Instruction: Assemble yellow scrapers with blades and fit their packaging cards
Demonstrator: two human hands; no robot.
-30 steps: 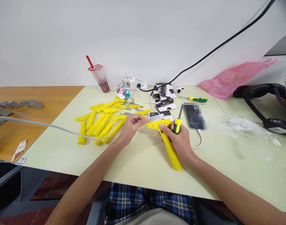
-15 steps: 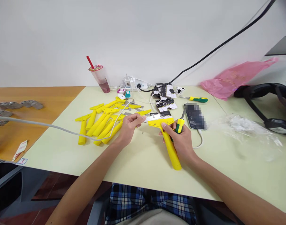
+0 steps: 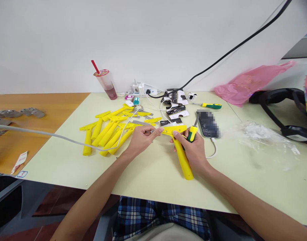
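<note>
A yellow T-shaped scraper [image 3: 183, 160] is held above the table, its handle slanting down toward me. My right hand [image 3: 195, 152] is closed around its neck, thumb on the head, and also keeps a yellow-and-green screwdriver [image 3: 192, 134] with the shaft pointing up. My left hand [image 3: 142, 139] pinches the left end of the scraper's head; a bit of metal shows by the fingertips, mostly hidden. Left of that hand lies a pile of yellow scrapers [image 3: 109, 134]. Thin metal blades and a loose yellow head piece [image 3: 152, 120] lie just beyond it.
A drink cup [image 3: 109, 88] with a red straw stands by the wall. Behind my hands are a power strip [image 3: 152, 89] and black cards [image 3: 177, 112]. A phone [image 3: 207, 124], second screwdriver [image 3: 211, 105], clear plastic bag [image 3: 266, 140] and pink bag [image 3: 251, 83] lie right. A white cable crosses the pile.
My left hand has moved right, up against the scraper's head; the strip of metal that showed between them is now mostly covered. My right hand holds much the same position.
</note>
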